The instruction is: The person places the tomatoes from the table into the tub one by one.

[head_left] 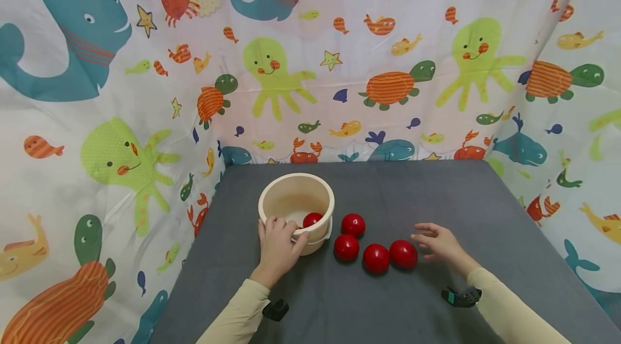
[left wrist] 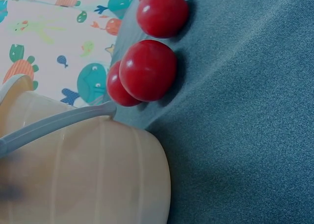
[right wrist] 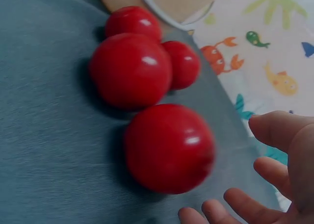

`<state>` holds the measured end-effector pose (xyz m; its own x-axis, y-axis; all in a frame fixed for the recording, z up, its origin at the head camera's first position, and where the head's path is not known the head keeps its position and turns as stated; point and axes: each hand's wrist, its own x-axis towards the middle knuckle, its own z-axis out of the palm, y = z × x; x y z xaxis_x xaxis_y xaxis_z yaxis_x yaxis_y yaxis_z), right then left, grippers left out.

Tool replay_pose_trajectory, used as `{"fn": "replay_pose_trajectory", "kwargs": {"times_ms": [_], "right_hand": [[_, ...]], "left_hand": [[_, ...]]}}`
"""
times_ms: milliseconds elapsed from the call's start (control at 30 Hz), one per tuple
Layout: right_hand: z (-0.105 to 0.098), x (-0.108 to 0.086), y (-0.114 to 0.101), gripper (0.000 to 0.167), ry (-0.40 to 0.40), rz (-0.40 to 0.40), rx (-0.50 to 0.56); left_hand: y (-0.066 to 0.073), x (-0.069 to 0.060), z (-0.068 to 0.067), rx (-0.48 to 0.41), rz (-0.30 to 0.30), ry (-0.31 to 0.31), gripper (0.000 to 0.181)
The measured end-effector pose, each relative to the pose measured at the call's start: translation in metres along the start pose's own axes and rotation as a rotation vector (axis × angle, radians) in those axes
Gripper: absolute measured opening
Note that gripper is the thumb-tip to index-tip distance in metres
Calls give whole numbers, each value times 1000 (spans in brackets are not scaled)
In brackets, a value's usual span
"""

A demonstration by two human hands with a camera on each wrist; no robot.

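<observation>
A cream bucket (head_left: 276, 194) stands at the left of the table, with a red ball (head_left: 312, 219) inside and another bit of red beside it. My left hand (head_left: 278, 249) grips the bucket's near rim, fingers over the edge. Right of the bucket, several red balls lie close together, the rightmost (head_left: 404, 254) nearest my right hand (head_left: 443, 247). That hand hovers just right of it, fingers spread and holding nothing. In the right wrist view the fingers (right wrist: 270, 131) are apart from the nearest ball (right wrist: 169, 148). The left wrist view shows the bucket's side (left wrist: 83, 170) and grey handle.
A dark grey cloth (head_left: 388, 193) covers the table. Behind it and along both sides hangs a white curtain (head_left: 310, 96) printed with sea animals. A dark band with a small device is on each wrist.
</observation>
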<state>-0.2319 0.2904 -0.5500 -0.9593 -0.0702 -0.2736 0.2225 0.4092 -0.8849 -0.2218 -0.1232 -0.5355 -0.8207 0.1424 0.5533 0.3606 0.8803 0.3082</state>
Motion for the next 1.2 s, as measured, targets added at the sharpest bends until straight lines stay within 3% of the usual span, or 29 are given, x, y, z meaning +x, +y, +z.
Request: {"fn": "replay_pose_trajectory", "kwargs": {"times_ms": [200,567,1200], "right_hand": [[13,-2,15,66,-26,31,-11],[32,-1,4,59,14,45,-57],[34,1,2,56,50,56,-36]], "left_hand": [[1,0,1,-15,1,7,26],[4,7,-6,-10,-3,-4,25],[4,10,-7,1,-3,-4,26]]}}
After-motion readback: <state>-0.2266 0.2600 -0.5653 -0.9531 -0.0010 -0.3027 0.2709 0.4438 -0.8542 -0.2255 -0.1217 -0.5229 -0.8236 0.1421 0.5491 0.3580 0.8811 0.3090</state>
